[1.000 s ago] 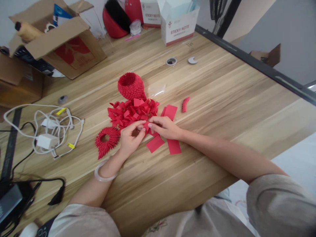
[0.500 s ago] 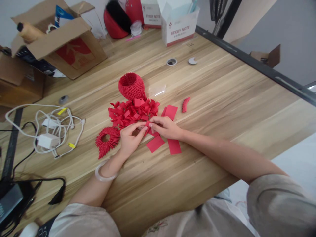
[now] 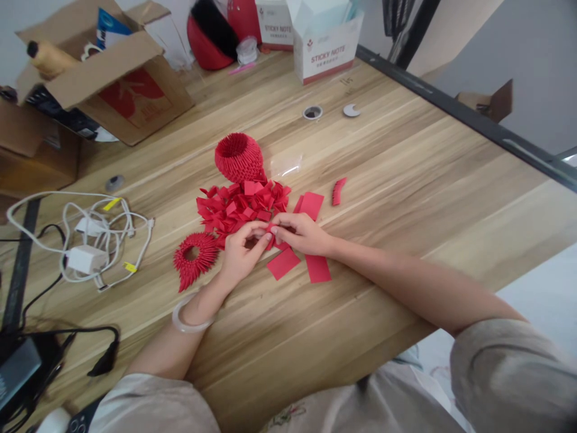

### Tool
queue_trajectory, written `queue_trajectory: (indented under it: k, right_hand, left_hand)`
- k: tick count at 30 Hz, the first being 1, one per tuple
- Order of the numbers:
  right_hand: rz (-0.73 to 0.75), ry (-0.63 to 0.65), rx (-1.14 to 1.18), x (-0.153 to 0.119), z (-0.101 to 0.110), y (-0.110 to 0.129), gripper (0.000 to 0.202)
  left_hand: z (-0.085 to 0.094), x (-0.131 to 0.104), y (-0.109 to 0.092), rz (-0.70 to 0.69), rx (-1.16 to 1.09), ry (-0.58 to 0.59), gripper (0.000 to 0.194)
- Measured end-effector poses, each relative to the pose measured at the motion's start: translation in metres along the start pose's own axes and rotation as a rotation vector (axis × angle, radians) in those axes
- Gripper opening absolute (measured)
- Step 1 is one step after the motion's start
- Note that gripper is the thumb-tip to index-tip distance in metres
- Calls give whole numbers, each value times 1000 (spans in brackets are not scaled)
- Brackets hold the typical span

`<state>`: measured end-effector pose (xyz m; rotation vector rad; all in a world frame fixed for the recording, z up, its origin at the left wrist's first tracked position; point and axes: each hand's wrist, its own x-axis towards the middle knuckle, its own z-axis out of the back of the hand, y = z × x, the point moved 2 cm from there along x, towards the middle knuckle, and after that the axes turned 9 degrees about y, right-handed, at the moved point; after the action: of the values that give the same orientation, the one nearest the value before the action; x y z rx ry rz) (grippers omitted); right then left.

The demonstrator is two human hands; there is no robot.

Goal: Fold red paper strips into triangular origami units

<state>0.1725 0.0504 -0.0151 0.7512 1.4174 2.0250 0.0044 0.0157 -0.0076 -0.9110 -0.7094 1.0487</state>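
Observation:
My left hand [image 3: 243, 252] and my right hand [image 3: 304, 233] meet at the middle of the table, both pinching one small piece of red paper [image 3: 271, 228]. Fingers cover most of that piece, so its folds are hard to make out. Just beyond them spreads a heap of small folded red paper pieces [image 3: 234, 204]. Flat red paper rectangles [image 3: 283, 263] lie beside and under my right hand. Left of my left hand rests a spiky red paper ring [image 3: 195, 255] with a pointed tail. A round red bowl made of folded paper [image 3: 238, 157] stands behind the heap.
A short curved strip of red pieces [image 3: 339, 191] lies to the right. Tangled white cables with a charger [image 3: 87, 260] are at left. Cardboard boxes [image 3: 135, 99] and a sticky note box [image 3: 327, 57] stand along the back. A clear plastic scrap [image 3: 287, 165] lies near the bowl.
The fingers of my left hand have shifted slightly to the right against the red paper piece. Both hands stay in about the same place, still pinching it.

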Motion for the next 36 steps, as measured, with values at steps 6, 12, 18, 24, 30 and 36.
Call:
queue_trajectory:
  k: [6,12,18,24,30,36]
  right_hand:
    - [-7,8,3,0,-1,0,21]
    - [-18,19,-20,0,-1,0,22]
    - [-9,16,-23,0,-1,1,20]
    - [-8,18,-37,0,-1,0,19]
    - [-11,18,-62,0,-1,0,18]
    - [9,12,-83,0,-2,-1,15]
  left_hand:
    - [0,1,-2,-4,53,-6,21]
    - [0,1,-5,-19,54,-17,19]
    - [0,1,-5,-22,72,-10,20]
    - [0,1,-5,-21,70,-2,19]
    - [-1,3,-7,-15,93,27,18]
    - [-1,4,-9,5,107,47,17]
